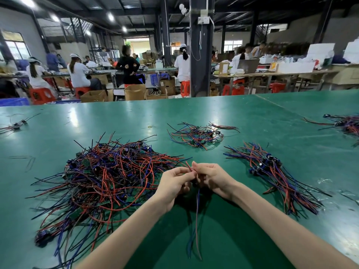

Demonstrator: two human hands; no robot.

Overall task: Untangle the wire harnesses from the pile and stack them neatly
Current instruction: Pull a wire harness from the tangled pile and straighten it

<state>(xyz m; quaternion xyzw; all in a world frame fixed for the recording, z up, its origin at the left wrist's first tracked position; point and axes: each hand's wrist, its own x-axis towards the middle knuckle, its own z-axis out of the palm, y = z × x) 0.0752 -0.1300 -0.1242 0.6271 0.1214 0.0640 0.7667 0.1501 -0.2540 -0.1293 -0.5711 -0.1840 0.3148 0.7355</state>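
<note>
A big tangled pile of red, blue and black wire harnesses (104, 183) lies on the green table (242, 121) to the left of my hands. Both hands meet over the table's middle and hold one wire harness (196, 220). My left hand (172, 183) pinches its red wire near the top. My right hand (211, 179) grips the same harness at its dark component, and the red and blue wires hang down toward me. To the right lies a straightened stack of harnesses (272, 171), wires running the same way.
A smaller loose heap of harnesses (198, 135) sits beyond my hands. More harnesses lie at the far right edge (345, 124) and far left (15, 125). A small rubber band (150, 126) rests mid-table. Workers sit at benches behind the table.
</note>
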